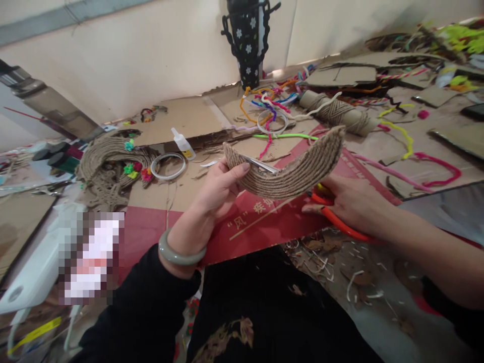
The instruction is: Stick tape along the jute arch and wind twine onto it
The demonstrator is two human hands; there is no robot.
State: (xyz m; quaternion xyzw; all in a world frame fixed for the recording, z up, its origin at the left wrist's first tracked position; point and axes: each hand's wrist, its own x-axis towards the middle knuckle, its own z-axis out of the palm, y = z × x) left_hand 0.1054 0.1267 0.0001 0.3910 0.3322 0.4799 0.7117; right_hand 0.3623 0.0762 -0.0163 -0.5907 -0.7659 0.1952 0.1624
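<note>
A brown crescent of coiled twine rows (293,181) is held up above a red printed board (260,222). My left hand (221,189) pinches its left end, thumb on the front. In my right hand (346,201) are red-handled scissors (340,224), with my fingers round the handles below the crescent's right part. The metal blades run behind the crescent and show above its inner curve, near my left thumb.
Behind lie a glue bottle (183,144), a tape ring (168,166), a twine roll (340,113) and coloured pipe cleaners. A black flowered tumbler (247,45) stands by the wall. A twine piece with flowers (109,159) lies left, near a white power strip (38,262).
</note>
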